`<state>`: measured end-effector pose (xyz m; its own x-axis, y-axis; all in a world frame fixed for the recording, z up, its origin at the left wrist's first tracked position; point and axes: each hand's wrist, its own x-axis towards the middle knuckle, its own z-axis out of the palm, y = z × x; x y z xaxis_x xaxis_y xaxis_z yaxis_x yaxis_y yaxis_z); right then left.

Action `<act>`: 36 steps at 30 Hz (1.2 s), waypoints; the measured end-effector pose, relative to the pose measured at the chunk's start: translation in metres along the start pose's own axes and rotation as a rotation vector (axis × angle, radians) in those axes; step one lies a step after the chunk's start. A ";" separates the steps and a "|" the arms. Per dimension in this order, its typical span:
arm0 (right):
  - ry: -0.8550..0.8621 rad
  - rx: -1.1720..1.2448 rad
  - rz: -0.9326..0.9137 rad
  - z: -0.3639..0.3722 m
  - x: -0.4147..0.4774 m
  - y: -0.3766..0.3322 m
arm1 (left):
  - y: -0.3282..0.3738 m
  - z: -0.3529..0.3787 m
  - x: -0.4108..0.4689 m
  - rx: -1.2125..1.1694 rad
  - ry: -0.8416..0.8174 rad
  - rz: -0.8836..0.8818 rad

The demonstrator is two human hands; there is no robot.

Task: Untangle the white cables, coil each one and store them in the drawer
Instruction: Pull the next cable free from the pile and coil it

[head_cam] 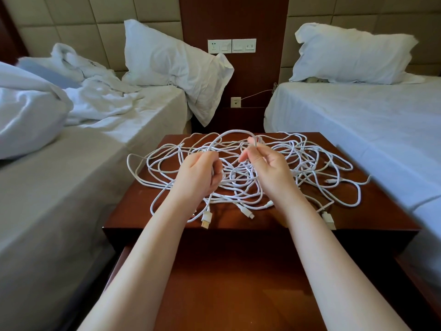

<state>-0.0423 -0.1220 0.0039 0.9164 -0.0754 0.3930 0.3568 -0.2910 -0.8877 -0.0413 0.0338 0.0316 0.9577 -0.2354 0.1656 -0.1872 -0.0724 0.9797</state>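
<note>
Head cam, nearest first: the drawer [238, 295] sits pulled open under both forearms [148, 259], probably so coils can drop straight in. Past it the white cables [241, 185] are one tangle on the nightstand [133, 206] beneath both hands. The left hand [199, 174] curls round part of it as an anchor, while the right hand [267, 168] pinches one cable, arching a loop [236, 131] just beyond both hands, likely to trace it free.

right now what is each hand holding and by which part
Both hold the white cables mid-length, not by the plugs: the left hand grips strands in its fist, the right hand pinches the raised loop.
</note>
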 end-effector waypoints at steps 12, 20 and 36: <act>0.157 -0.015 -0.208 -0.002 -0.004 -0.023 | -0.001 -0.012 0.006 -0.054 0.153 0.014; 0.085 -0.164 -0.066 -0.002 0.001 -0.007 | -0.007 -0.017 0.005 0.116 -0.112 -0.148; -0.145 -0.139 -0.157 0.000 -0.004 -0.027 | -0.009 -0.015 -0.004 0.379 -0.411 -0.195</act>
<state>-0.0553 -0.1133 0.0265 0.8719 0.1153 0.4760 0.4774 -0.4173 -0.7733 -0.0403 0.0504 0.0236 0.8329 -0.5341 -0.1449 -0.1540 -0.4751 0.8663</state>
